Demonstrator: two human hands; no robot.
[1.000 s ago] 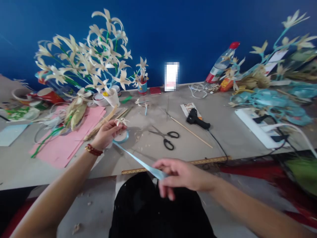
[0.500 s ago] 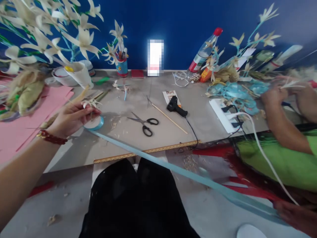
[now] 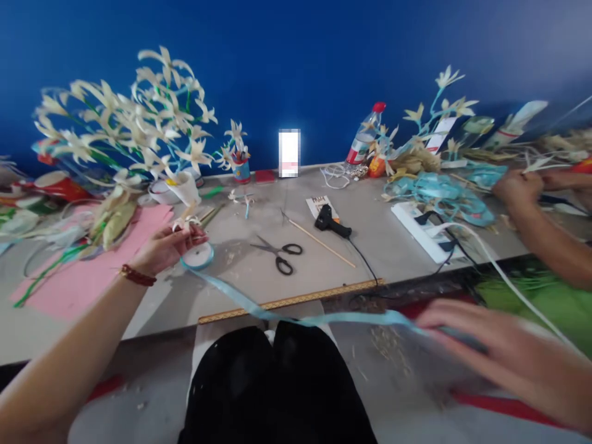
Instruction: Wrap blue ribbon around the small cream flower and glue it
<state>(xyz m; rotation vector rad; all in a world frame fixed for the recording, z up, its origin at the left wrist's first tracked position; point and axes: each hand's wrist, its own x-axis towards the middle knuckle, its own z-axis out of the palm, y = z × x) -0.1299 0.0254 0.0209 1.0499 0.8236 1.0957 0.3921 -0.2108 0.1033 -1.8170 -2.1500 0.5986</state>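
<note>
A small white artificial flower (image 3: 182, 224) is pinched in the fingers of my left hand (image 3: 164, 246) at the left of the table. Just below those fingers lies a roll of light blue ribbon (image 3: 198, 254); whether they touch it I cannot tell. From the roll a strip of blue ribbon (image 3: 240, 300) runs slack across the table edge and over my lap. Its far end meets the fingertips of my right hand (image 3: 494, 354), which is smeared by motion at the lower right and closed on the strip. Black-handled scissors (image 3: 280, 253) lie between the hands.
A black glue gun (image 3: 330, 221) and a thin stick (image 3: 319, 237) lie mid-table. A white power strip (image 3: 419, 234) sits right, near a co-worker's hands (image 3: 520, 191). White flowers stand in a cup (image 3: 185, 188) over pink paper (image 3: 134, 246). A bottle (image 3: 365, 135) stands behind.
My right hand has come up and inward from the lower right corner with the ribbon, which has gone from taut to slack. The head view has shifted, showing more wall above.
</note>
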